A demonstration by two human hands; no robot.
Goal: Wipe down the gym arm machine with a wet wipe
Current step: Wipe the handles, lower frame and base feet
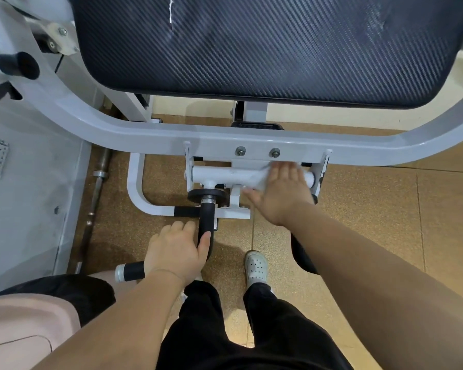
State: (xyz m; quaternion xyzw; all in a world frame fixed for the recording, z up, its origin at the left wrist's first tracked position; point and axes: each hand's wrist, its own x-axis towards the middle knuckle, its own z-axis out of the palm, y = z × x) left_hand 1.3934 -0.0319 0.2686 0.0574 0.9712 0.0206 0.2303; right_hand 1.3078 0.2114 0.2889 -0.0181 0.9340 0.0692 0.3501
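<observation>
The arm machine has a white curved frame (150, 129) and a big black textured pad (251, 44) above it. Below the frame runs a short white horizontal tube (219, 174). My right hand (281, 193) lies flat on the tube's right part, fingers straight, pressing a white wet wipe (259, 173) that peeks out under the fingers. My left hand (178, 249) grips the black foam handle (206, 217) that sticks out below the tube, thumb along its right side.
A steel barbell (96, 188) leans along the grey wall at the left. A second black handle with a chrome end (130, 272) sits left of my left wrist. My legs in black trousers and a white shoe (255, 267) stand on the brown tiled floor.
</observation>
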